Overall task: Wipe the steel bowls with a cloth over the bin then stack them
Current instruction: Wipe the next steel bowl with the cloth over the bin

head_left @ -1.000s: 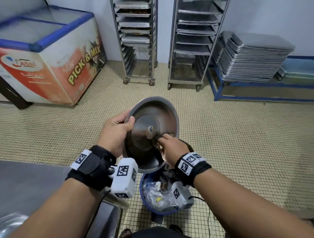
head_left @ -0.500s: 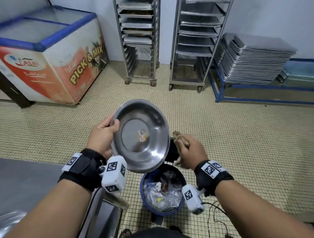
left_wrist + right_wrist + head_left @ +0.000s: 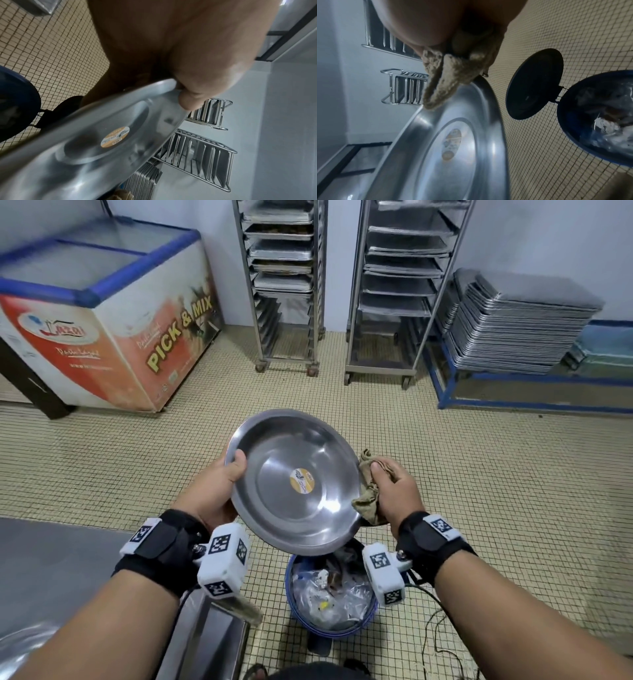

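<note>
A wide steel bowl (image 3: 294, 484) with a round orange sticker in its middle faces me, tilted, above a blue bin (image 3: 330, 597). My left hand (image 3: 219, 484) grips its left rim, thumb over the edge inside; the left wrist view shows that thumb on the bowl (image 3: 102, 135). My right hand (image 3: 394, 491) holds a crumpled tan cloth (image 3: 368, 494) against the bowl's right rim. In the right wrist view the cloth (image 3: 450, 81) hangs from the hand onto the edge of the bowl (image 3: 453, 148), with the bin (image 3: 599, 121) and its open black lid (image 3: 536, 83) beside it.
A steel counter (image 3: 51, 570) lies at my lower left. An ice-cream freezer (image 3: 102, 313) stands at the far left, two tray racks (image 3: 284, 278) at the back, and stacked trays (image 3: 513, 323) on a blue frame at the right. Cables (image 3: 438, 642) trail on the tiled floor.
The bowl was turned from back-side up to inside facing me. My right hand left the bowl's back with the cloth and now sits at the right rim.
</note>
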A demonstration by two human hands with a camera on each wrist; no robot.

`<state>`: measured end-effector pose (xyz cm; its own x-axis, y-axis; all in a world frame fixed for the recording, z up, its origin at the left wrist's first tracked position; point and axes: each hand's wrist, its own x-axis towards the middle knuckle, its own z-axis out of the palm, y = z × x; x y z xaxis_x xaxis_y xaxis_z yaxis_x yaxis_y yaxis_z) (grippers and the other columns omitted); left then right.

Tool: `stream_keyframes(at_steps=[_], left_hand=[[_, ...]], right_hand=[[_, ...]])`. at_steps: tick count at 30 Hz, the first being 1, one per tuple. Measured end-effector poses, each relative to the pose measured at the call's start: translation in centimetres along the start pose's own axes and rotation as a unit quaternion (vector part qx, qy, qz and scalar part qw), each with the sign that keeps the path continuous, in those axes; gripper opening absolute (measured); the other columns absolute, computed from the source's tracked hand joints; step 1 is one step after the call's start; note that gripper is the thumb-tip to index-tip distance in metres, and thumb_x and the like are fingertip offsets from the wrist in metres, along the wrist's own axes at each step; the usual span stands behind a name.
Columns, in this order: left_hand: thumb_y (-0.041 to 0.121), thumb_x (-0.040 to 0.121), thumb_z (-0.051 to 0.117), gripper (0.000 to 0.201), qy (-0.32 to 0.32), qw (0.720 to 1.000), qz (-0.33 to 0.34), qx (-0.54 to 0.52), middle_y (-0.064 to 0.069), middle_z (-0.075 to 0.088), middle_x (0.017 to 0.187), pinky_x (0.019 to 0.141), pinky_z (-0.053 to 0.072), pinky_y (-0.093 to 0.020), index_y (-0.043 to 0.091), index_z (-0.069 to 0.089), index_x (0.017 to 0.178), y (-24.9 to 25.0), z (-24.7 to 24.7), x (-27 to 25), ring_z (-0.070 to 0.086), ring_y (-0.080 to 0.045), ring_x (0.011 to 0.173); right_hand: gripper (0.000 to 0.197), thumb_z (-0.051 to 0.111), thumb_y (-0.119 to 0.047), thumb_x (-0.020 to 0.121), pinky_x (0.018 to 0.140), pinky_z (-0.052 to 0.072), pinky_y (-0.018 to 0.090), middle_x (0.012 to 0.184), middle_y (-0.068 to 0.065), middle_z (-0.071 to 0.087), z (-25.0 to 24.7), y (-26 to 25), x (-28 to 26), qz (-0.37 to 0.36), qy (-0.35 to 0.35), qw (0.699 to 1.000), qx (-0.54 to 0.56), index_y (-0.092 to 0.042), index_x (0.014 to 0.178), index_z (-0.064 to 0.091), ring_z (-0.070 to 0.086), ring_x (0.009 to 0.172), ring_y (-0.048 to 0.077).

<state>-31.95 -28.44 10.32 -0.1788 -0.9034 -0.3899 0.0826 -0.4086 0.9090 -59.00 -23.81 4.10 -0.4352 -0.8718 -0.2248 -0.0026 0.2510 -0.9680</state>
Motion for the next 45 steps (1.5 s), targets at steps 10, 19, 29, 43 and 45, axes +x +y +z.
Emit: stream_keyframes(at_steps=[10,19,29,43,45], left_hand=[[0.021,0.109,0.042,0.029,-0.086,0.994,0.018,0.064,-0.007,0.078,0.103,0.07,0.06,-0.028,0.024,0.067,0.125,-0.9,3.4,-1.0,0.075,-0.021,0.088],[0.023,0.11,0.04,0.034,-0.069,0.996,0.044,0.024,-0.016,0.075,0.111,0.076,0.06,-0.034,0.012,0.064,0.13,-1.0,2.7,-1.1,0.074,-0.028,0.095],[0.025,0.109,0.045,0.028,0.022,0.996,0.087,-0.021,-0.006,0.076,0.091,0.078,0.059,-0.036,0.016,0.071,0.106,-0.9,2.1,-0.2,0.072,-0.021,0.082],[0.005,0.099,0.057,0.034,-0.001,0.984,0.175,0.021,-0.004,0.076,0.106,0.073,0.06,-0.03,0.03,0.066,0.119,1.4,0.0,1.3,0.074,-0.022,0.094],[0.008,0.096,0.06,0.032,-0.004,0.981,0.188,0.049,-0.003,0.077,0.098,0.067,0.06,-0.027,0.029,0.067,0.118,1.8,-0.7,1.4,0.074,-0.018,0.083]], right_hand=[[0.021,0.053,-0.027,0.103,0.066,0.051,0.018,0.121,-0.005,0.046,4.6,-5.6,1.0,-0.275,-0.029,0.915,-0.293,-0.024,0.123,0.059,0.057,0.085,0.008],[0.028,0.054,-0.019,0.1,0.064,0.055,0.03,0.138,-0.002,0.046,5.8,-6.3,1.4,-0.357,-0.057,0.858,-0.365,-0.025,0.127,0.056,0.057,0.095,0.017],[0.022,0.046,-0.025,0.107,0.05,0.049,0.026,0.101,0.006,0.065,2.2,0.1,2.3,-0.051,-0.02,0.956,-0.289,-0.022,0.128,0.047,0.066,0.072,0.018],[0.017,0.052,-0.031,0.106,0.067,0.061,0.035,0.092,0.007,0.077,1.2,-1.0,0.4,0.084,-0.017,0.991,0.107,-0.019,0.112,0.063,0.077,0.074,0.019],[0.02,0.053,-0.029,0.105,0.064,0.06,0.032,0.096,0.009,0.077,0.5,-1.7,0.9,0.065,-0.01,0.991,0.117,-0.015,0.115,0.063,0.077,0.077,0.019]])
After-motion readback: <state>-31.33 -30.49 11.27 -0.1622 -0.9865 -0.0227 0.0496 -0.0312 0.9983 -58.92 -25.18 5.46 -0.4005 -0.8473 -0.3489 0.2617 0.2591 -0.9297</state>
